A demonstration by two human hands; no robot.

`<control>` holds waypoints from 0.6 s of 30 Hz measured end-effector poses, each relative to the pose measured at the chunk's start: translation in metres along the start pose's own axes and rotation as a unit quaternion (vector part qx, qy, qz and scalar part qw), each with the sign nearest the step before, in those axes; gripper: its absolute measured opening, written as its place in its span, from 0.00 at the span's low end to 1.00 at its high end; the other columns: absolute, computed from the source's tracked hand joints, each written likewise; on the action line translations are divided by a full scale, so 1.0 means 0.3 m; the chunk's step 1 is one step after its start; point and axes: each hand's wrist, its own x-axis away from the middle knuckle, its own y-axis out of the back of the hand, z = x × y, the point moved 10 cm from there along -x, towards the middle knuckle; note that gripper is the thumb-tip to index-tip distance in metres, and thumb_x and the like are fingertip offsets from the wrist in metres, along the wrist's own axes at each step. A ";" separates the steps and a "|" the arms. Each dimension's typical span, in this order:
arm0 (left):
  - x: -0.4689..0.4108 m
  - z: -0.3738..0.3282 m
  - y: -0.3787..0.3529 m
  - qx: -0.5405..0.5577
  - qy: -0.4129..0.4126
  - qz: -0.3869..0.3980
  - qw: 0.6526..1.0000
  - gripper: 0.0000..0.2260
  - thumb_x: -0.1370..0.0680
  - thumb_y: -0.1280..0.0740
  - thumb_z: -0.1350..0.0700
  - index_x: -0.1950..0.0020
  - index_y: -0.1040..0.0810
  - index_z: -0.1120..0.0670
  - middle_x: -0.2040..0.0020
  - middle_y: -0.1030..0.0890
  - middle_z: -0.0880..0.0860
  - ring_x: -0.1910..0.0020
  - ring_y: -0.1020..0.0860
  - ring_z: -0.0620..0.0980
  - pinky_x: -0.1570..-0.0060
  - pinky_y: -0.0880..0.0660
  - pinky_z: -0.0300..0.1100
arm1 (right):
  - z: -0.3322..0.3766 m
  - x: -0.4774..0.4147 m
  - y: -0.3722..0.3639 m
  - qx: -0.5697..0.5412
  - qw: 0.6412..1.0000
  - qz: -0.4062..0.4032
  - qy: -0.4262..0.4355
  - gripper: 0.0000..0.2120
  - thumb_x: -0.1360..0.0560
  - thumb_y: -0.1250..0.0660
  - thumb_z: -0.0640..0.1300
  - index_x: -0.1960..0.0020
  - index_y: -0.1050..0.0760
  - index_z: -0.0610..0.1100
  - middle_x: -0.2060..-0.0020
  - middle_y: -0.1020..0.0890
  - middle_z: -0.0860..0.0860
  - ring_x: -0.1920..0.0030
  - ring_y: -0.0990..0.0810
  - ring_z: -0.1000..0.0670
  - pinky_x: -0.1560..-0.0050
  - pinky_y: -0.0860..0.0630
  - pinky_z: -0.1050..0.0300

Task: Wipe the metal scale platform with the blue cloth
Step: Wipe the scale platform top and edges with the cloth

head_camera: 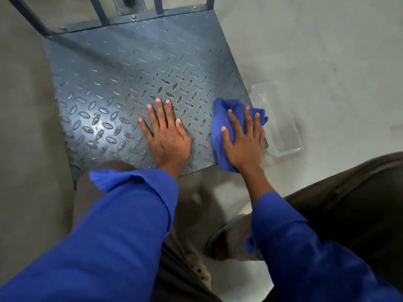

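Scale platform: the metal scale platform is a blue-grey tread plate with raised oval lugs, lying flat on the floor and filling the upper middle of the view.
Blue cloth: the blue cloth lies bunched on the platform's corner at about 4 o'clock from the plate's centre, its lower end hanging past the near edge.
Right hand: the right hand lies palm down on the cloth, fingers spread, pressing it flat against the plate.
Left hand: the left hand rests palm down on bare metal just beside the cloth, at its 9 o'clock, fingers splayed, holding nothing.
Sleeves: blue sleeves cover both forearms.
Frame: grey metal bars rise from the platform's far edge at 12 o'clock.
Container: a clear plastic container sits on the floor at 3 o'clock, beside the platform's right edge.
Floor: pale grey floor surrounds everything.
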 end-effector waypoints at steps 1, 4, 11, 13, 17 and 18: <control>0.010 0.002 0.000 0.000 -0.001 0.000 1.000 0.27 0.13 0.51 0.48 0.13 0.47 0.53 0.13 0.47 0.54 0.14 0.50 0.58 0.18 0.52 0.65 | -0.006 -0.030 0.000 -0.001 1.000 0.008 -0.022 0.30 0.18 0.48 0.67 0.17 0.42 0.63 0.14 0.46 0.51 0.14 0.51 0.43 0.17 0.47 0.39; 0.027 0.008 0.009 0.008 -0.006 -0.006 1.000 0.27 0.13 0.50 0.48 0.13 0.44 0.52 0.13 0.45 0.55 0.14 0.48 0.59 0.18 0.51 0.65 | 0.069 -0.083 -0.024 -0.003 0.999 0.031 -0.021 0.31 0.18 0.48 0.67 0.16 0.45 0.64 0.14 0.48 0.50 0.14 0.53 0.42 0.17 0.50 0.38; 0.096 0.101 0.042 0.007 0.015 -0.025 1.000 0.24 0.12 0.48 0.45 0.15 0.37 0.45 0.14 0.42 0.55 0.15 0.45 0.59 0.18 0.49 0.64 | 0.186 0.173 -0.046 -0.013 0.994 0.030 0.103 0.27 0.17 0.45 0.65 0.18 0.39 0.65 0.15 0.44 0.53 0.15 0.49 0.44 0.17 0.49 0.41; 0.092 0.118 0.051 0.005 0.014 -0.015 1.000 0.24 0.12 0.49 0.44 0.15 0.38 0.44 0.14 0.43 0.54 0.14 0.46 0.58 0.18 0.50 0.63 | 0.103 0.138 -0.032 -0.014 0.998 0.023 0.057 0.28 0.17 0.45 0.66 0.18 0.40 0.64 0.15 0.45 0.52 0.14 0.50 0.43 0.17 0.49 0.40; 0.091 0.132 0.058 0.005 0.023 0.005 1.000 0.25 0.12 0.51 0.45 0.14 0.42 0.43 0.13 0.46 0.53 0.14 0.50 0.57 0.17 0.53 0.63 | 0.065 0.030 -0.017 -0.028 0.998 -0.014 -0.059 0.30 0.18 0.46 0.66 0.18 0.39 0.62 0.15 0.43 0.49 0.15 0.49 0.42 0.18 0.45 0.36; 0.092 0.132 0.061 0.006 0.023 0.004 1.000 0.25 0.12 0.50 0.46 0.14 0.41 0.43 0.13 0.46 0.53 0.14 0.50 0.57 0.17 0.53 0.63 | 0.094 0.041 -0.015 -0.035 0.996 -0.028 -0.084 0.29 0.18 0.46 0.66 0.18 0.38 0.63 0.15 0.43 0.49 0.15 0.48 0.42 0.19 0.45 0.36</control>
